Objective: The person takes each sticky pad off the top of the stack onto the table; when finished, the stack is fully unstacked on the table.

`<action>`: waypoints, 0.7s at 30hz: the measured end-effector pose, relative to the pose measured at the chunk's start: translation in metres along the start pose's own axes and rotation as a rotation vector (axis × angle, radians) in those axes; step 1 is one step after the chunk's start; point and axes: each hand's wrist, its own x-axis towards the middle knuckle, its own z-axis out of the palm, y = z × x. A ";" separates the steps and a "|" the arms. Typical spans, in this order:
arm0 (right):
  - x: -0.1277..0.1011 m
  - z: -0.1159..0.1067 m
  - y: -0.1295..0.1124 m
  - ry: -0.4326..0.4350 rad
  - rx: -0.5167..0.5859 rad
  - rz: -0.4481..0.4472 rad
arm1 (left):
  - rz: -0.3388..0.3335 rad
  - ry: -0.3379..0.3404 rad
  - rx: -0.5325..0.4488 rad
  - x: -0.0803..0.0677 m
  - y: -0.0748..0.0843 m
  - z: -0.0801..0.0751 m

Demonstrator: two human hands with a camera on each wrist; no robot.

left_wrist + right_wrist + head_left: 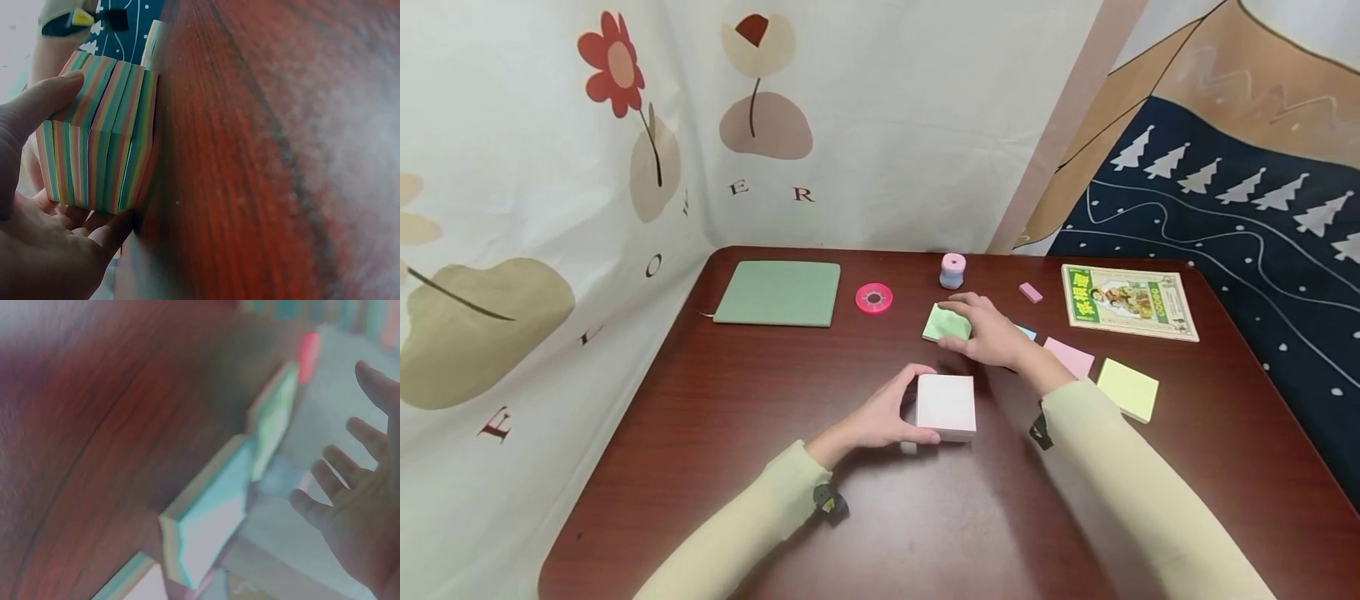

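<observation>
Sticky-note stack [946, 404] sat gripped by the left hand [883, 414]; at twelve o'clock the right hand [990, 333] hung wide-fingered by the green pad [942, 323]; uneven squeezing might have skewed the stack.

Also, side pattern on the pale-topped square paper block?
Paper block: pink, yellow, green and blue stripes along its sides; best in left wrist view.

Small indoor desk corner, in a home or an office; which cannot be told. A wood-grain surface [730, 400] stands against a pale cloth [910, 108] printed with flowers and a navy cloth [1213, 221] printed with white trees. On it are stationery: a green notebook [778, 293] and paper blocks [946, 402].
</observation>
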 end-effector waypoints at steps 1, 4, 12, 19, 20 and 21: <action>-0.006 -0.003 -0.005 -0.007 0.032 -0.011 | -0.003 0.000 0.003 0.000 0.000 0.000; -0.025 -0.008 -0.022 -0.038 0.085 -0.047 | -0.013 0.006 0.009 0.000 0.000 0.000; -0.071 0.007 -0.048 -0.082 0.056 -0.226 | -0.036 0.003 0.005 -0.002 -0.001 0.001; -0.087 0.025 -0.053 -0.068 -0.005 -0.202 | -0.048 0.008 0.016 -0.001 -0.001 0.002; -0.088 0.027 -0.053 -0.059 -0.009 -0.203 | -0.050 0.007 0.021 -0.001 -0.001 0.002; -0.088 0.028 -0.053 -0.048 -0.012 -0.206 | -0.049 0.008 0.021 -0.001 -0.001 0.003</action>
